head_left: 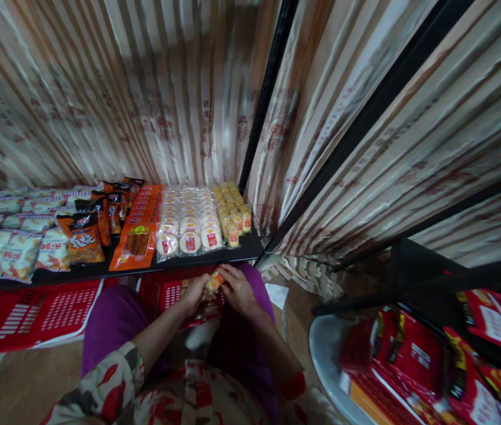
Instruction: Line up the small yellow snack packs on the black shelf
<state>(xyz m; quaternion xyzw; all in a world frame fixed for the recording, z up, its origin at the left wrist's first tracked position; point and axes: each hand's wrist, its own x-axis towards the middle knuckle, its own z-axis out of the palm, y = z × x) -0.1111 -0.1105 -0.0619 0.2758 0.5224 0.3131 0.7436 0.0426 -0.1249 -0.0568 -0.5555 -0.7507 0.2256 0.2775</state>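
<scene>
My left hand (195, 293) and my right hand (238, 289) are closed together on a small yellow snack packet (214, 281), held over a red plastic basket (164, 292) between my knees. More packets lie in the basket, partly hidden by my hands. Just above, a low black shelf (250, 247) carries a column of the same small yellow packets (231, 211), rows of round white cakes (189, 219), a long orange packet (139, 229) and orange snack bags (85, 237).
White and yellow snack bags (6, 251) fill the shelf's left part. A second red basket (33, 313) lies at the left on the floor. Red packets (414, 354) sit on a grey tray (324, 360) at the right. Striped curtains (144, 88) and black shelf posts (268, 88) stand behind.
</scene>
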